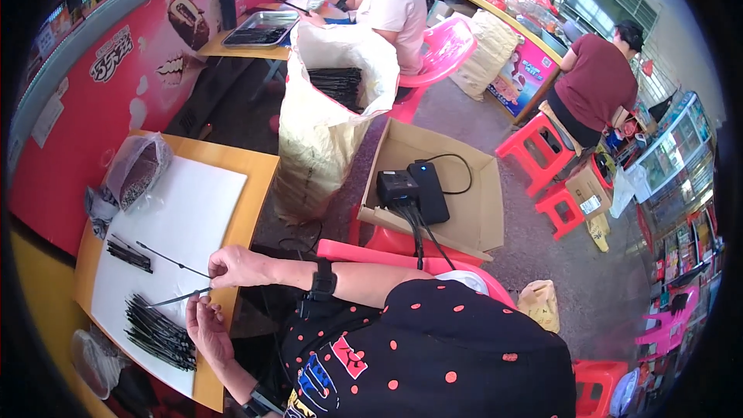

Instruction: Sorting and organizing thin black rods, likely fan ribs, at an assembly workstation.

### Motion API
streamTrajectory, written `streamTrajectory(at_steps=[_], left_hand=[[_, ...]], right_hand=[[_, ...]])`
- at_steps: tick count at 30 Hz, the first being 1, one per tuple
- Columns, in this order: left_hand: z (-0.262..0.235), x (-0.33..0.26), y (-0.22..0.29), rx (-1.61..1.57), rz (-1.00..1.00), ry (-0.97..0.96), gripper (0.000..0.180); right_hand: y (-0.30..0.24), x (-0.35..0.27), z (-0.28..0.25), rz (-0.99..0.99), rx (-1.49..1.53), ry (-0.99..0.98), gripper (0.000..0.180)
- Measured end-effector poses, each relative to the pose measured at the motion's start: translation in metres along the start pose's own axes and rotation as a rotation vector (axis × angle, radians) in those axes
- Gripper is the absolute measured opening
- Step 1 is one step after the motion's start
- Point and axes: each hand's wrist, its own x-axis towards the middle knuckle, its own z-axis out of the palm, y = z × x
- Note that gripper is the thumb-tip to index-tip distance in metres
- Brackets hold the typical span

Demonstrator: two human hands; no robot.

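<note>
Slanting up-left, a strip [182, 265] juts from the right hand [238, 268].

Two hands at close quarters, the right one pinched

My right hand [238, 267] shows its back, with the fingers bent downward and the thumb and fingertips drawn together in a pinch. Its wrist [298, 272] is nearly in line with my right forearm [368, 283], which is bare and stretches almost level across the view from my torso. My left hand [210, 334] is just beside it, palm side showing, fingers raised and loosely bent, their tips close to those of the right; I cannot tell how firmly they press. My left forearm [237, 379] slants up from the lower edge, mostly out of view
</note>
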Motion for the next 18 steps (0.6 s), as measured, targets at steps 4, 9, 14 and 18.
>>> streamTrajectory(at_steps=[4,9,14,18], left_hand=[[-0.004,0.0,0.002,0.065,-0.07,0.083,0.022],[0.001,0.002,-0.002,0.023,-0.077,0.075,0.016],[0.0,-0.004,0.003,0.052,-0.058,0.036,0.02],[-0.006,0.002,-0.002,0.041,-0.025,0.008,0.02]], right_hand=[[0.002,-0.001,0.012,0.014,0.11,-0.081,0.023],[0.024,0.002,0.015,0.162,0.133,-0.215,0.02],[0.011,0.003,0.016,0.219,0.106,-0.314,0.018],[-0.013,0.014,-0.005,0.221,-0.021,-0.32,0.02]])
